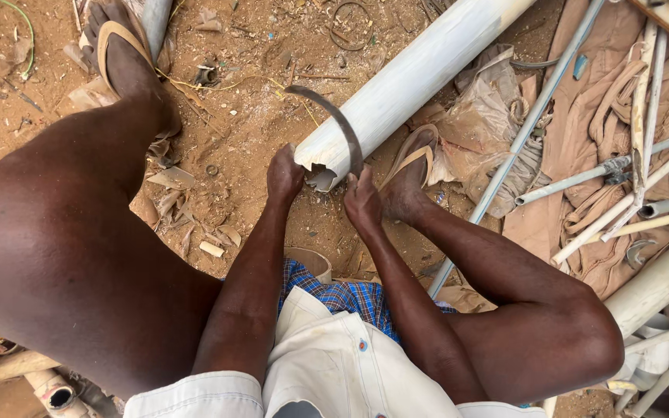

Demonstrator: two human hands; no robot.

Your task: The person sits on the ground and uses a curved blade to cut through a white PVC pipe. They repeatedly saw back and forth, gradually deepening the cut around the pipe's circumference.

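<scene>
Between the knees on the dirt ground (241, 116), left hand (284, 176) grips the white pipe (404, 81) end, right hand (361, 200) clasps the curved blade (334, 116); judgement: hold the pipe steady, stroke short.

We look down on a large white pipe (412, 77) lying aslant on the sandy ground (241, 124). Our left hand (284, 176) presses against its jagged near end, while our right hand (361, 197) grips a thin curved saw blade (334, 116) arching over the pipe. Our sandalled right foot (408, 174) rests beside it; thinner pipes (582, 174) lie on brown cloth (582, 116) to the right.
</scene>
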